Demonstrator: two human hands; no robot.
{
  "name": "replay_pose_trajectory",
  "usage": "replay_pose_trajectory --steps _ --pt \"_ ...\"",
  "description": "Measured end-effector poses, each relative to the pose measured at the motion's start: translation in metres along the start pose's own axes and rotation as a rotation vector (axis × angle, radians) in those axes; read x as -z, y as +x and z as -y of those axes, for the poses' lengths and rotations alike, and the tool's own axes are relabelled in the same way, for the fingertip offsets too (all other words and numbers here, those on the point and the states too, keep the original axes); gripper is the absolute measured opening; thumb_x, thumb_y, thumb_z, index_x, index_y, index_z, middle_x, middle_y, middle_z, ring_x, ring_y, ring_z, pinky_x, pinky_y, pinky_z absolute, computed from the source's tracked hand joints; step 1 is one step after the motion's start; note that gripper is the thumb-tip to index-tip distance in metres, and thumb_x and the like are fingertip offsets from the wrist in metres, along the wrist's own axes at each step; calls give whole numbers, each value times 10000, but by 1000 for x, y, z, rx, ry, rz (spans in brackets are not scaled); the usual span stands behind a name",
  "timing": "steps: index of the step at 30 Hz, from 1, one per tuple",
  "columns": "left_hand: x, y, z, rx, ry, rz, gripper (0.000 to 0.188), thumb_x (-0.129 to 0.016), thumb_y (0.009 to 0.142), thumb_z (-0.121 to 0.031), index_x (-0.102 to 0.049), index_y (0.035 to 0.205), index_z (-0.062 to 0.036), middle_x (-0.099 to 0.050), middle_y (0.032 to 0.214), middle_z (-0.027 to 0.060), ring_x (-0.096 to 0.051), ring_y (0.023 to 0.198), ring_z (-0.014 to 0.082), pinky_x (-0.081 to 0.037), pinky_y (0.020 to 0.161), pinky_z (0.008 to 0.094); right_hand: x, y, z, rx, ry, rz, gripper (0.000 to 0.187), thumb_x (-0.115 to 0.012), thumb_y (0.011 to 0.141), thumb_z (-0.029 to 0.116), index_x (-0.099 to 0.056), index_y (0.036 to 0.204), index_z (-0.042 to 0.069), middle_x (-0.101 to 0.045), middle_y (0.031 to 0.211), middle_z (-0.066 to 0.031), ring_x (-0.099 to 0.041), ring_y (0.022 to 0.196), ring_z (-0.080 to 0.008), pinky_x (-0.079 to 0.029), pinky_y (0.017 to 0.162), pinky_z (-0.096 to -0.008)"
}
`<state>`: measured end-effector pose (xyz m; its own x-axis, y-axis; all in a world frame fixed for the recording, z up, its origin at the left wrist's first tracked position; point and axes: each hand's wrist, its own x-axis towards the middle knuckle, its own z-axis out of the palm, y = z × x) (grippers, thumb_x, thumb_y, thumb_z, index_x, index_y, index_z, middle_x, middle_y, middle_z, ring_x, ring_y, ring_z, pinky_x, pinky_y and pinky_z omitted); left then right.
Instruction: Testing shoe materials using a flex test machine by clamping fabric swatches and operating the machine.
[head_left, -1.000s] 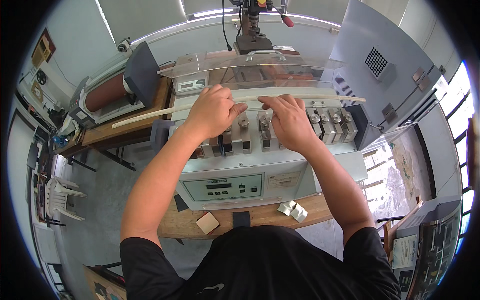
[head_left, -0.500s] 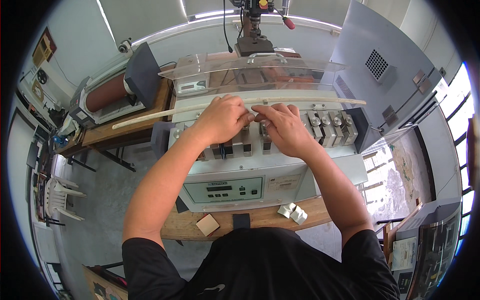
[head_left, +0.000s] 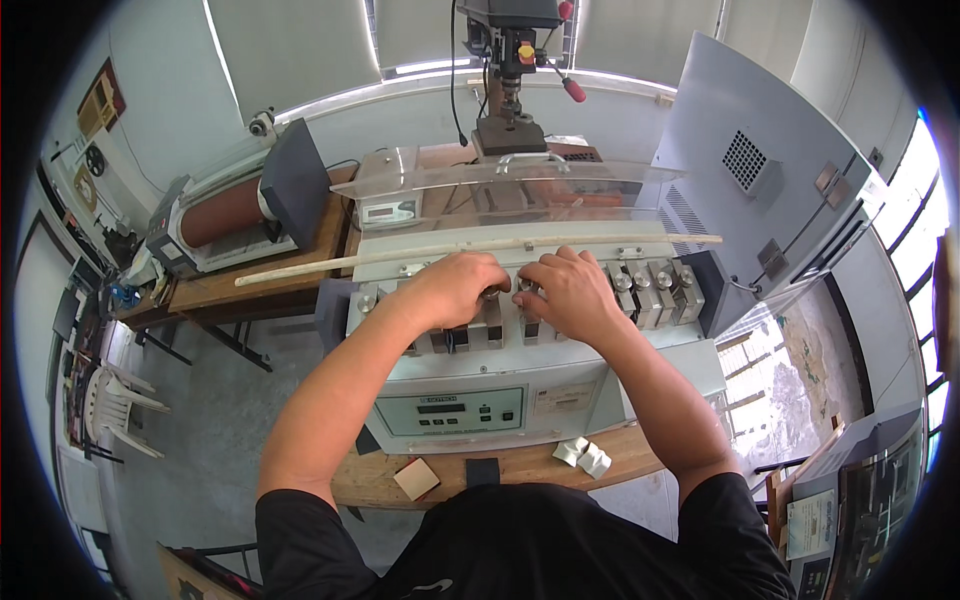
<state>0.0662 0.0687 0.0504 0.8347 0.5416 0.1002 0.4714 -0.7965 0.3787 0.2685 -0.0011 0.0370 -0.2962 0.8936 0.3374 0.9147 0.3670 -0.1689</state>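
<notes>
Both my hands are over a row of metal clamps with round knobs on a pale bench machine point(head_left: 470, 362). My left hand point(head_left: 458, 287) is closed, its fingertips curled at a metal knob point(head_left: 490, 294) left of the row's middle. Just to the right, my right hand point(head_left: 572, 292) pinches another knob point(head_left: 526, 285) between thumb and fingers. My fingers partly cover both knobs. More clamps point(head_left: 655, 290) stand beyond my right hand. Dark narrow strips point(head_left: 450, 340) show in the clamps below my left hand.
A long pale stick point(head_left: 430, 252) lies across the machine behind my hands, under a raised clear cover point(head_left: 470, 178). On the wooden bench edge point(head_left: 520, 465) sit a tan square point(head_left: 416, 479), a dark square point(head_left: 482, 471) and white pieces point(head_left: 582, 457). A drill press point(head_left: 510, 100) stands behind.
My hands have moved apart: their fingertips were nearly together above the clamps, and now each hand is down at its own knob. The view has tilted up slightly.
</notes>
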Motion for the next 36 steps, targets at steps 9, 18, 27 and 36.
replay_pose_trajectory --steps 9,18,27,36 --pt "31 9 -32 302 298 190 360 -739 771 -280 -689 1055 -64 -660 1066 106 -624 1015 292 -498 886 389 10 3 -8 92 80 -121 384 -709 790 327 -645 1100 110 -660 1007 -67 -568 1010 -257 -417 859 -409" --pt "12 -8 -3 42 113 14 396 -776 716 -208 -681 1079 -80 -654 1052 89 -617 1014 294 -500 867 397 10 4 0 66 30 57 322 -684 795 297 -666 1052 105 -631 1039 -68 -574 1021 -251 -417 885 -396" --pt "13 -5 -15 12 242 -35 438 -801 702 -267 -669 1063 -55 -639 1060 98 -614 1019 288 -499 870 389 9 9 -2 0 -51 76 324 -679 799 329 -641 1051 129 -647 1014 -52 -588 1007 -257 -437 871 -403" --pt "16 -9 -18 176 189 -25 420 -798 714 -210 -664 1084 -63 -627 1077 83 -611 1021 294 -502 860 388 15 1 1 11 67 6 342 -686 789 305 -636 1062 105 -634 1039 -95 -598 1011 -280 -459 867 -427"
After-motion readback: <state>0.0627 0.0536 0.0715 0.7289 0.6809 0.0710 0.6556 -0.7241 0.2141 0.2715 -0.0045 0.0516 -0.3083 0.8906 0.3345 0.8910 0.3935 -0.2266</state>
